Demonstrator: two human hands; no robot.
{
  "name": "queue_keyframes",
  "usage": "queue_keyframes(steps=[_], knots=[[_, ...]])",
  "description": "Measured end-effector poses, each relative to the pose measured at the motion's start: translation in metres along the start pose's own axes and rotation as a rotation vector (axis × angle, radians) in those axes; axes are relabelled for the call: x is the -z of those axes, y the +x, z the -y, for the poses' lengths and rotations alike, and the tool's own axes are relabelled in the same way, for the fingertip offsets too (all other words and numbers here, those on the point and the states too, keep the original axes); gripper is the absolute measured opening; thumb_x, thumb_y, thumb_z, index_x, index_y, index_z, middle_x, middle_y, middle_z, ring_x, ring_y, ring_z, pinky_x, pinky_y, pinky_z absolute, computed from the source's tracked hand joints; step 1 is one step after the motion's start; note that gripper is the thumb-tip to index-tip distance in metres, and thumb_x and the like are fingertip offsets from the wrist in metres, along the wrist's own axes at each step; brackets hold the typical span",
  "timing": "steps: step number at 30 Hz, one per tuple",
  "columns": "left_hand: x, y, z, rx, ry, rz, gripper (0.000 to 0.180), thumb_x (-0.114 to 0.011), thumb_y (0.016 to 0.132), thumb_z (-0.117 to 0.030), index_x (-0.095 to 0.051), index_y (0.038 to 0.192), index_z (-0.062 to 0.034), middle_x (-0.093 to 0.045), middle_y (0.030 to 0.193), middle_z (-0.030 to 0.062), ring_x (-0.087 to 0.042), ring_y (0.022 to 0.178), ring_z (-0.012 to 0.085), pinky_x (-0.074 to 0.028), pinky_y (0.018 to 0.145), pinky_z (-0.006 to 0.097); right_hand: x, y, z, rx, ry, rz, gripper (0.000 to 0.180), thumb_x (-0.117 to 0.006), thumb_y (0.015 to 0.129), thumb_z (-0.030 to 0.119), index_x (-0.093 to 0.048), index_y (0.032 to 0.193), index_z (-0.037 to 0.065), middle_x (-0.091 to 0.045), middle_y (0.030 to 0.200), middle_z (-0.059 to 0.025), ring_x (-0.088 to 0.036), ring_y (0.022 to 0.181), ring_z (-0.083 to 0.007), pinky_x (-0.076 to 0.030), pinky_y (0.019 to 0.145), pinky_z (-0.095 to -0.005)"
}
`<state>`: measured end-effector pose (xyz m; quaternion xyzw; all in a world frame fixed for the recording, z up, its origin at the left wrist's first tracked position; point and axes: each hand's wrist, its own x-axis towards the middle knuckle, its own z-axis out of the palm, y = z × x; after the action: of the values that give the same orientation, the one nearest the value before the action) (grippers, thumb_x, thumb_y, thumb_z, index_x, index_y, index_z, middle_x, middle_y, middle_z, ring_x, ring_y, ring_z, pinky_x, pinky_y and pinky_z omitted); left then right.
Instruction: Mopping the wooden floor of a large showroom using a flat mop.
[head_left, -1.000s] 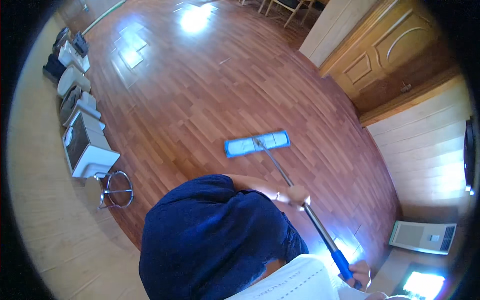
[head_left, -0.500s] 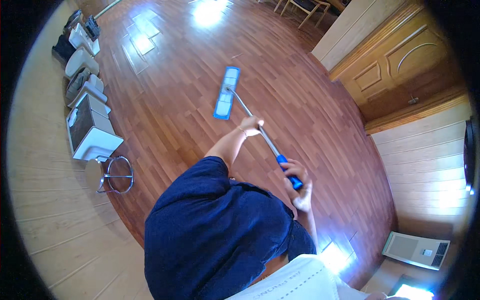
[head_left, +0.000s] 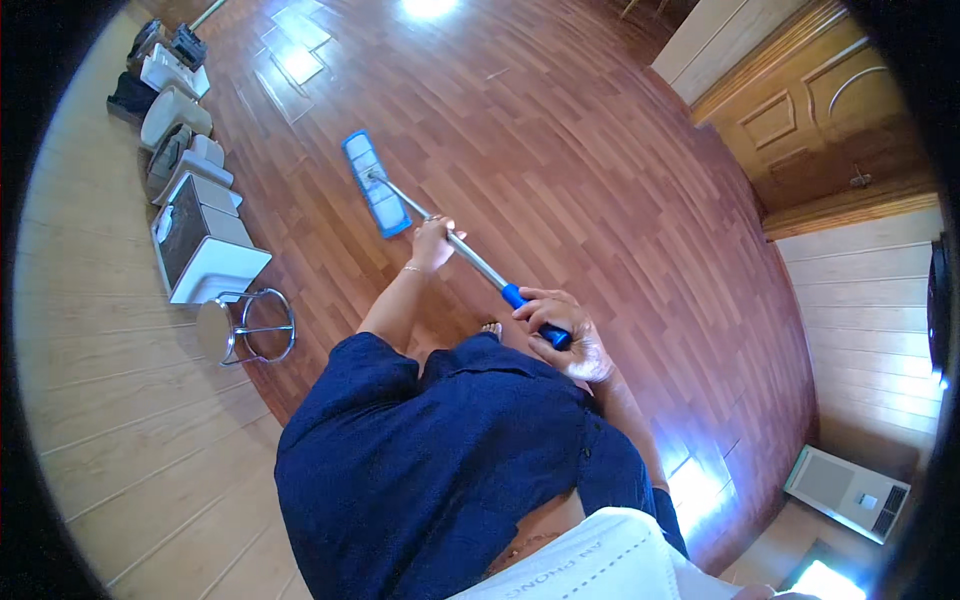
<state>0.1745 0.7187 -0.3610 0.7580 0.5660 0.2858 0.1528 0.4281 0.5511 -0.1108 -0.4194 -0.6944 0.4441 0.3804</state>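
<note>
A flat mop (head_left: 480,268) with a silver pole, a blue grip end and a long blue-edged pad slants across the wooden floor. Its mop head (head_left: 376,184) lies flat on the boards ahead and to the left. My left hand (head_left: 434,243) is wrapped round the pole, a short way up from the pad. Nearer my body, my right hand (head_left: 562,330) curls around the blue handle, whose dark end shows by the palm. A thin bracelet is on my left wrist.
Along the left wall stand a round stool (head_left: 250,328) with chrome legs, a small white-sided cabinet (head_left: 215,240) and several containers. On the right are a wooden door (head_left: 800,130) and a white wall unit (head_left: 850,492). Light glares off the floor (head_left: 600,200).
The mop head has swung to the left and turned to slant the other way. Both hands moved left with the pole, keeping their hold.
</note>
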Motion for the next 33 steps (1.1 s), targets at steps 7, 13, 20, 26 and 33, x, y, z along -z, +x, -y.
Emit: queue_keyframes(steps=[7,13,20,26,33], knots=[[0.003,-0.056,-0.024,-0.056,-0.024,-0.098,0.027,-0.071,0.073,-0.016,-0.049,0.062,-0.0078,-0.054,0.063,0.0137,-0.055,0.068,0.0373,-0.044,0.065,0.045,0.016,-0.039,0.019,0.027,0.150,0.067,0.012,-0.067,0.072,0.005,-0.060,0.082,0.005,-0.066,0.100,-0.0116,-0.054,0.116,-0.0373,-0.038,0.101,-0.0495],[-0.013,-0.081,-0.090,-0.192,-0.071,0.099,0.025,-0.067,0.072,-0.022,-0.052,0.057,-0.0093,-0.060,0.065,0.0104,-0.060,0.070,0.0335,-0.047,0.064,0.045,0.032,-0.121,0.048,-0.084,0.216,-0.121,0.010,-0.066,0.072,0.005,-0.061,0.080,0.002,-0.067,0.096,-0.0145,-0.055,0.115,-0.0368,-0.037,0.102,-0.0501],[-0.059,-0.114,-0.209,-0.410,-0.226,0.285,0.027,-0.069,0.074,-0.023,-0.049,0.060,-0.0100,-0.057,0.063,0.0087,-0.058,0.069,0.0345,-0.046,0.063,0.045,0.032,-0.245,0.101,-0.143,0.034,-0.436,0.015,-0.069,0.067,0.009,-0.062,0.079,0.004,-0.069,0.093,-0.0132,-0.059,0.108,-0.0399,-0.043,0.093,-0.0482],[-0.101,-0.169,-0.308,-0.715,-0.334,0.625,0.019,-0.066,0.071,-0.014,-0.051,0.064,-0.0069,-0.059,0.070,0.0137,-0.059,0.076,0.0364,-0.047,0.062,0.048,0.006,-0.354,0.141,-0.127,-0.129,-0.757,0.018,-0.068,0.065,0.011,-0.060,0.079,0.005,-0.069,0.087,-0.0139,-0.064,0.097,-0.0400,-0.044,0.090,-0.0484],[-0.119,-0.283,-0.407,-1.168,-0.487,0.821,0.017,-0.067,0.063,-0.009,-0.051,0.067,-0.0095,-0.058,0.068,0.0106,-0.060,0.072,0.0345,-0.046,0.065,0.046,-0.044,-0.479,0.207,-0.175,-0.400,-0.952,0.021,-0.064,0.064,0.019,-0.058,0.073,0.001,-0.066,0.077,-0.0169,-0.063,0.085,-0.0402,-0.044,0.084,-0.0498]])
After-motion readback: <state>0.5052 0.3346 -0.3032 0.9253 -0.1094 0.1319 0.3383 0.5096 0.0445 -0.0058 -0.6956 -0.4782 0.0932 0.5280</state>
